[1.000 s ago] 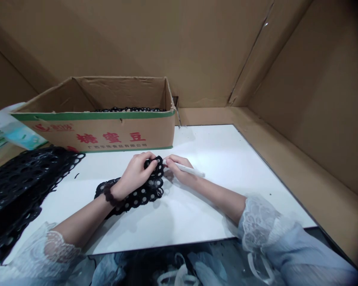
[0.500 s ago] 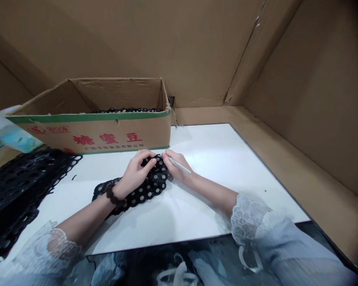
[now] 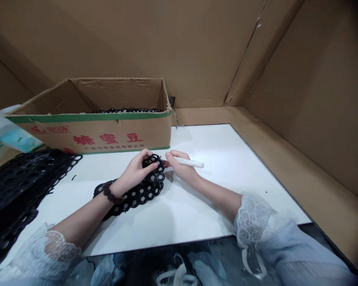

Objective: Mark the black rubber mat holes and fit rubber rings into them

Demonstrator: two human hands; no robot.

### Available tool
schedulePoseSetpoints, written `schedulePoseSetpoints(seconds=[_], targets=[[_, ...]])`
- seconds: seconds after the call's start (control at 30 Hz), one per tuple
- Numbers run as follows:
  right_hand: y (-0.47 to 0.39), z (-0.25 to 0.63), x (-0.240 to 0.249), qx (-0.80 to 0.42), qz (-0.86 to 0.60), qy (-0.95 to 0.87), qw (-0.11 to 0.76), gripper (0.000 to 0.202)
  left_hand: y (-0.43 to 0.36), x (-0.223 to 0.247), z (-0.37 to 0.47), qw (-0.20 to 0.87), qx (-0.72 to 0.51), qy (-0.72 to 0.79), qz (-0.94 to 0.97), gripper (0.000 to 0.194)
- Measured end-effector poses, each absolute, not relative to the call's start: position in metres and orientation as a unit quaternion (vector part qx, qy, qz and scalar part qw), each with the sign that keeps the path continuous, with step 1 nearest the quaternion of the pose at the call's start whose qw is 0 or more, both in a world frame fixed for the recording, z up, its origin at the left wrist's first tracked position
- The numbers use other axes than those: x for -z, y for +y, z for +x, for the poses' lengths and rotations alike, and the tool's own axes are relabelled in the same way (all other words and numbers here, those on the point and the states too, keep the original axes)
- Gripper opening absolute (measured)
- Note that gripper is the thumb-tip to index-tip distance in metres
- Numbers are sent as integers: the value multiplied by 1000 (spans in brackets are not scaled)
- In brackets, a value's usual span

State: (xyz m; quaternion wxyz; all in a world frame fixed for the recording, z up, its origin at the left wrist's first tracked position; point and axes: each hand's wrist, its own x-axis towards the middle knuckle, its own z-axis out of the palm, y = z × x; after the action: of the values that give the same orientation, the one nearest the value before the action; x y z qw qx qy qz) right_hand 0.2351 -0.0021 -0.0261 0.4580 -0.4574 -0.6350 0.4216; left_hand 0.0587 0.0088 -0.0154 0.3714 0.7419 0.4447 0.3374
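A strip of black fabric with round holes (image 3: 142,198) lies on the white board, its upper end lifted in my left hand (image 3: 136,170). The thumb presses on the front of the fabric and the fingers are behind it. My right hand (image 3: 181,167) is just right of the fabric edge, closed around a slim white tool (image 3: 188,162) whose back end points right. The tool's tip is hidden by the fingers. A small reddish thing shows between the right fingertips and the fabric, too small to make out.
Behind my left hand stands an open cardboard box (image 3: 113,133) with black holed fabric inside. More black fabric (image 3: 18,190) is heaped at the left. Cardboard walls (image 3: 310,99) rise behind and at the right of the white board (image 3: 197,214).
My right hand has moved slightly right, away from the fabric, and the white tool has turned flatter. The fabric's upper end has shifted a little left.
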Motion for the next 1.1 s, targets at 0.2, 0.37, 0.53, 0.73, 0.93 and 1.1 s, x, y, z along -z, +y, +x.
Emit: schedulePoseSetpoints(seconds=[0.2, 0.37, 0.53, 0.73, 0.93, 1.1], targets=[[-3, 239, 33, -453, -431, -639, 448, 31, 8, 12, 58, 358, -350, 478, 722, 27], [-4, 241, 30, -431, -417, -675, 430, 27, 5, 3, 58, 332, -297, 501, 742, 21], [-3, 243, 29, -321, -381, -767, 404, 23, 1, 1, 61, 328, -300, 501, 743, 18], [3, 236, 35, -128, -436, -840, 295, 28, -2, 8, 66, 377, -333, 510, 698, 17], [10, 231, 36, -101, -480, -827, 276, 27, -4, 13, 68, 446, -326, 490, 674, 25], [11, 233, 34, -124, -480, -807, 321, 27, 1, 10, 66, 384, -305, 497, 716, 22]])
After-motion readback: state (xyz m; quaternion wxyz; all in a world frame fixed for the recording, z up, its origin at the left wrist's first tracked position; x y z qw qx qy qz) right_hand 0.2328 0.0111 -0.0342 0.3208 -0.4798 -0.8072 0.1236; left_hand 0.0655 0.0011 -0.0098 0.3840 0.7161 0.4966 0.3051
